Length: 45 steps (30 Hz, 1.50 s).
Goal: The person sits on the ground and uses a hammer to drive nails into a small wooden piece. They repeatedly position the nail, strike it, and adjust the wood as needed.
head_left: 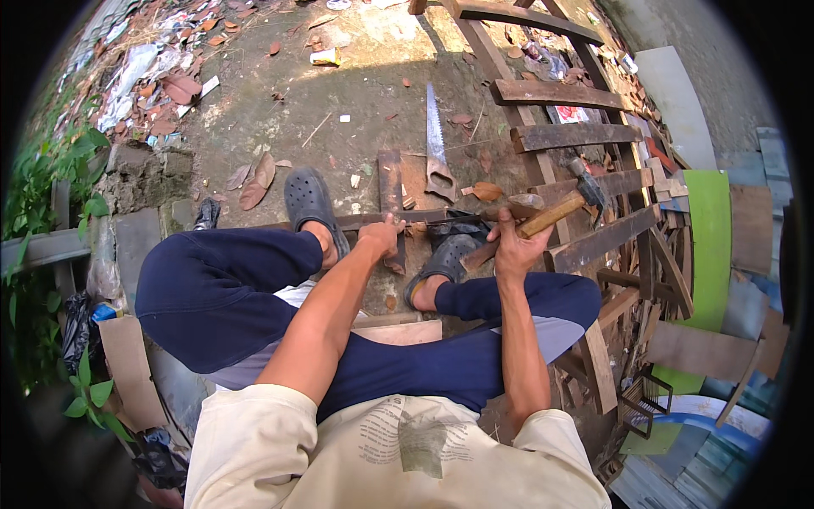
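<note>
Head view, looking down: my two hands are apart from each other. My right hand (pixel 520 247) is wrapped round the wooden handle of a hammer (pixel 553 215), its metal head up and to the right. My left hand (pixel 383 237) is curled where two wooden strips (pixel 391 181) cross between my grey clogs (pixel 309 202); I cannot tell whether it grips anything. Beyond lies a handsaw (pixel 436 136); rightward, a slatted frame (pixel 577 137).

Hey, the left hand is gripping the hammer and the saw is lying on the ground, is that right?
Not quite: the head view shows the right hand gripping the hammer. The saw is indeed lying on the ground.
</note>
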Each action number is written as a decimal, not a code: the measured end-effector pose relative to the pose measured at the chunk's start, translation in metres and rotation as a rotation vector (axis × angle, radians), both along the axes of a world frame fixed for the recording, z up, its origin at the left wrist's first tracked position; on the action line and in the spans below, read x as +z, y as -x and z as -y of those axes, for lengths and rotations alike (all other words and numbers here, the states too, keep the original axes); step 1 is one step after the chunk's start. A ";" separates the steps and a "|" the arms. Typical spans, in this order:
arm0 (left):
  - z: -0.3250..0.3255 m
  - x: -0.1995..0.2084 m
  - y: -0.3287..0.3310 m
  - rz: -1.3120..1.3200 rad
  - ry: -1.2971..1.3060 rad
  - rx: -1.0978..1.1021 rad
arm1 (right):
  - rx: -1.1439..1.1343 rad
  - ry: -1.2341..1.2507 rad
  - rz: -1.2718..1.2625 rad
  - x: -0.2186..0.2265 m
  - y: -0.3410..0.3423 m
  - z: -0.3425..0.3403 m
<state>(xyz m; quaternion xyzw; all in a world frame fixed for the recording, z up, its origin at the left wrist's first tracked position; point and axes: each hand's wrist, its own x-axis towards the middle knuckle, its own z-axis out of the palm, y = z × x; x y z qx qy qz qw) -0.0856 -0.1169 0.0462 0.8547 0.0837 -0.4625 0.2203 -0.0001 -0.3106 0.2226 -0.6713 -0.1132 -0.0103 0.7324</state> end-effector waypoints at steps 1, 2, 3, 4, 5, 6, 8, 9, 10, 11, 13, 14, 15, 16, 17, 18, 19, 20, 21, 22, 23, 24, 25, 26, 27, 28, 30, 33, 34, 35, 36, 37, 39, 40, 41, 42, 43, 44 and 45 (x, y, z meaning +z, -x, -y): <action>0.000 0.001 0.000 -0.010 0.005 0.001 | -0.004 0.002 -0.001 0.000 0.001 -0.003; -0.001 0.001 -0.001 -0.017 0.011 0.003 | -0.005 0.000 -0.011 0.000 0.002 -0.005; -0.001 0.001 -0.001 -0.022 0.016 0.006 | 0.007 0.004 -0.021 0.001 0.003 -0.008; -0.001 0.000 -0.002 -0.026 0.020 0.010 | 0.005 0.006 -0.023 0.001 0.004 -0.010; -0.001 0.000 -0.002 -0.013 0.019 0.004 | 0.014 0.014 -0.028 0.001 0.006 -0.012; -0.001 -0.001 -0.002 -0.001 0.017 -0.001 | 0.017 0.014 -0.022 0.001 0.007 -0.014; 0.000 -0.004 -0.001 0.013 0.009 0.018 | 0.032 0.020 -0.035 0.001 0.009 -0.018; 0.001 -0.005 -0.001 0.016 0.005 0.041 | 0.025 0.024 -0.036 0.001 0.009 -0.020; 0.002 -0.007 -0.001 0.018 0.001 0.063 | 0.027 0.021 -0.031 0.000 0.010 -0.022; 0.002 -0.007 -0.001 0.004 0.009 0.065 | 0.020 0.020 -0.024 0.000 0.010 -0.023; 0.001 -0.008 -0.002 -0.014 0.014 0.065 | 0.016 0.013 -0.013 -0.001 0.010 -0.026; 0.001 -0.007 -0.003 -0.029 0.029 0.067 | 0.018 0.006 -0.011 -0.002 0.010 -0.027; 0.000 -0.006 -0.004 -0.033 0.033 0.065 | 0.026 0.005 -0.014 -0.002 0.010 -0.028; -0.001 -0.005 -0.004 -0.036 0.026 0.059 | 0.017 0.002 -0.013 -0.002 0.010 -0.028; -0.001 -0.003 -0.004 -0.034 0.034 0.062 | 0.012 0.005 -0.019 -0.003 0.010 -0.029; -0.001 -0.002 -0.004 -0.031 0.031 0.059 | 0.007 0.011 -0.028 -0.003 0.009 -0.029; -0.001 -0.001 -0.004 -0.030 0.024 0.050 | 0.012 0.013 -0.024 -0.003 0.009 -0.029; -0.001 0.000 -0.004 -0.029 0.029 0.059 | 0.016 0.019 -0.024 -0.003 0.009 -0.029; -0.001 0.001 -0.004 -0.032 0.030 0.061 | 0.013 0.026 -0.027 -0.003 0.009 -0.029; 0.000 0.001 -0.004 -0.033 0.021 0.056 | 0.017 0.022 -0.025 -0.003 0.009 -0.029; 0.000 0.002 -0.004 -0.033 0.029 0.061 | 0.016 0.020 -0.026 -0.004 0.008 -0.029; 0.000 0.002 -0.004 -0.033 0.028 0.060 | 0.017 0.018 -0.024 -0.004 0.008 -0.029; 0.000 0.002 -0.004 -0.033 0.019 0.052 | 0.018 0.022 -0.023 -0.004 0.008 -0.029; -0.001 0.002 -0.003 -0.028 0.023 0.054 | 0.022 0.026 -0.018 -0.004 0.008 -0.028; -0.001 0.001 -0.003 -0.024 0.021 0.051 | 0.027 0.030 -0.013 -0.004 0.008 -0.028; -0.001 0.001 -0.003 -0.024 0.013 0.040 | 0.018 0.023 -0.020 -0.004 0.008 -0.028; -0.001 0.001 -0.003 -0.028 0.028 0.053 | 0.003 0.014 -0.040 -0.004 0.008 -0.028; -0.001 0.000 -0.004 -0.037 0.035 0.053 | 0.008 0.013 -0.029 -0.004 0.007 -0.028; -0.002 -0.001 -0.004 -0.037 0.027 0.048 | 0.009 -0.004 -0.028 -0.004 0.007 -0.028; -0.002 -0.001 -0.004 -0.033 0.035 0.053 | 0.009 -0.013 -0.037 -0.004 0.007 -0.028; -0.002 -0.002 -0.004 -0.026 0.034 0.054 | 0.009 -0.021 -0.046 -0.003 0.008 -0.028; -0.002 -0.002 -0.004 -0.019 0.033 0.056 | 0.015 -0.009 -0.034 -0.003 0.008 -0.028; -0.003 -0.003 -0.003 -0.015 0.021 -0.011 | 0.026 0.017 -0.012 -0.003 0.008 -0.028; -0.003 -0.003 -0.003 -0.014 0.015 -0.044 | 0.023 0.013 -0.011 -0.003 0.008 -0.028; -0.004 -0.003 -0.003 -0.015 0.018 -0.043 | 0.020 0.009 -0.010 -0.002 0.008 -0.028; -0.004 -0.003 -0.003 -0.017 0.021 -0.041 | 0.024 0.010 -0.009 -0.002 0.008 -0.028; -0.004 -0.003 -0.003 -0.019 0.023 -0.039 | 0.021 -0.001 -0.015 -0.002 0.008 -0.029; -0.004 -0.003 -0.004 -0.023 0.030 -0.008 | 0.025 -0.007 -0.021 -0.002 0.008 -0.029; -0.003 -0.003 -0.004 -0.027 0.036 0.022 | 0.029 -0.013 -0.027 -0.002 0.008 -0.029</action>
